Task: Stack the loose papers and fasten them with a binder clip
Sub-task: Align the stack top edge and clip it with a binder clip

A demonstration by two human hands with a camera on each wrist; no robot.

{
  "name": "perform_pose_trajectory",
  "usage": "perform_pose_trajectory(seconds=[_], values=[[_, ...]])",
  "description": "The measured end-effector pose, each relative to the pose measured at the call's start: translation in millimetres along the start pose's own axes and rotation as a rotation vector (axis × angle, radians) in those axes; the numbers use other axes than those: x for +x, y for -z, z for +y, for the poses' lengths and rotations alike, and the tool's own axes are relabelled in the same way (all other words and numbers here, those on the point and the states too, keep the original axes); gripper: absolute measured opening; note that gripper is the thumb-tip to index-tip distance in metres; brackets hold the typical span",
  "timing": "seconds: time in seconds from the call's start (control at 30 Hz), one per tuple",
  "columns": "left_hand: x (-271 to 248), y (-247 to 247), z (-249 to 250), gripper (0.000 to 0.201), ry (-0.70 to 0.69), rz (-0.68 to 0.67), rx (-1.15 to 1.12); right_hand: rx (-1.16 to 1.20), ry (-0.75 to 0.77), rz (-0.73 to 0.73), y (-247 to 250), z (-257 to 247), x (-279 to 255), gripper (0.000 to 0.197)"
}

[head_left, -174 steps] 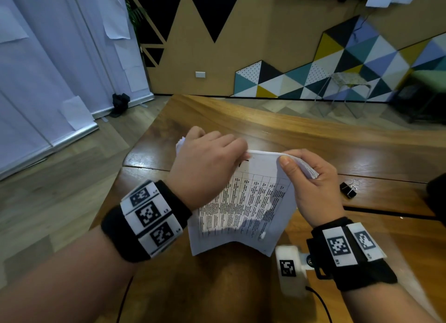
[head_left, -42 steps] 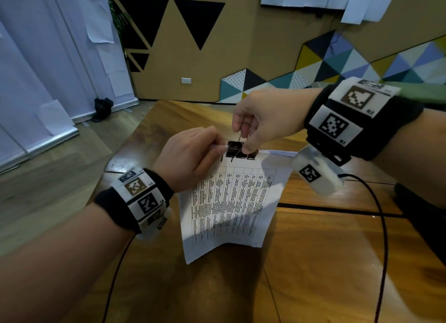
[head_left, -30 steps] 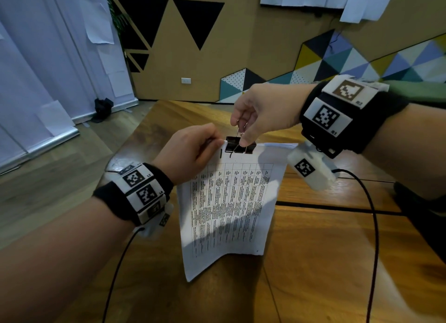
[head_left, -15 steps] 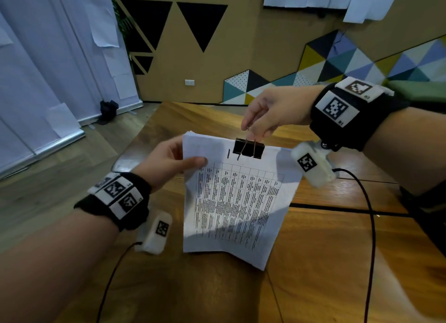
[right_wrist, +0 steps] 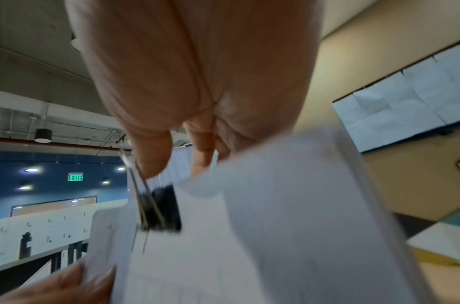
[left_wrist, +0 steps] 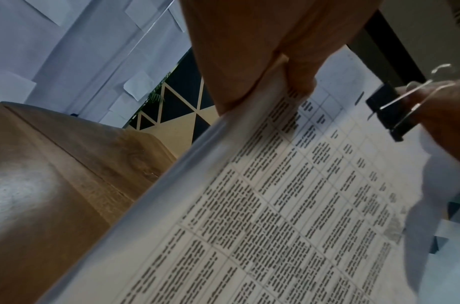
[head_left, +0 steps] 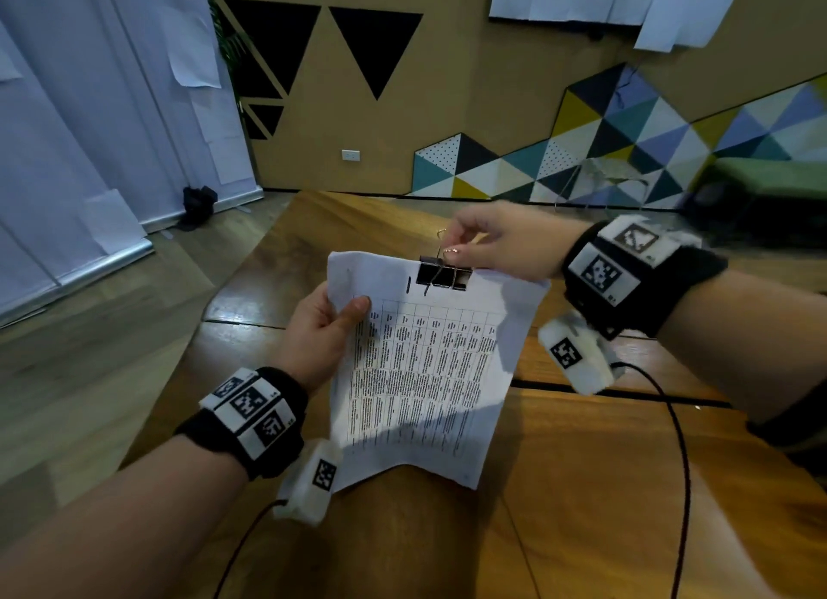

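Observation:
A stack of printed papers (head_left: 425, 366) with a table of text is held up above the wooden table (head_left: 604, 486). A black binder clip (head_left: 443, 276) sits clamped on the stack's top edge, also seen in the left wrist view as the clip (left_wrist: 387, 111) and in the right wrist view as the clip (right_wrist: 164, 209). My left hand (head_left: 326, 330) grips the stack's left edge, thumb on top. My right hand (head_left: 488, 245) pinches the clip's wire handle from above. The stack's lower edge curls near the tabletop.
The table's far edge lies just behind the hands, with wood floor beyond at the left. Cables (head_left: 680, 464) from the wrist cameras trail over the tabletop. A dark object (head_left: 199, 200) sits on the floor by the curtain.
The left hand slid from the stack's top edge beside the clip down to its left edge. The stack lifted and turned toward me, with the right hand still on the clip's handle.

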State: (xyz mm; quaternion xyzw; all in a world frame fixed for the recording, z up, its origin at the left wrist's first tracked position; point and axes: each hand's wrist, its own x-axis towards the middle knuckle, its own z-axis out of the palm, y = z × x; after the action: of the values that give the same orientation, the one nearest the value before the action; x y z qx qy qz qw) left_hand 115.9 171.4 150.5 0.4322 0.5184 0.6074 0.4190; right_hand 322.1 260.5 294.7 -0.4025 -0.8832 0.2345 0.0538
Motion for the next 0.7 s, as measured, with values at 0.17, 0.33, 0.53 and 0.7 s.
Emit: perform_pose_trajectory(seconds=[0.17,0.33,0.53,0.7], values=[[-1,1,0,0.021,0.015,-0.005,-0.027,0.029,-0.017,0.001,-11,-3,-5,0.074],[-5,5,21,0.02,-0.004,-0.101,0.032,0.057,0.0,-0.045,-7,-1,-9,0.097],[-6,-3,96,0.047,-0.497,-0.241,1.034,0.054,0.022,-0.028,-9,-4,-15,0.097],[-3,-33,105,0.039,-0.574,-0.313,1.396,0.028,0.068,-0.085,-10,-14,-20,0.096]])
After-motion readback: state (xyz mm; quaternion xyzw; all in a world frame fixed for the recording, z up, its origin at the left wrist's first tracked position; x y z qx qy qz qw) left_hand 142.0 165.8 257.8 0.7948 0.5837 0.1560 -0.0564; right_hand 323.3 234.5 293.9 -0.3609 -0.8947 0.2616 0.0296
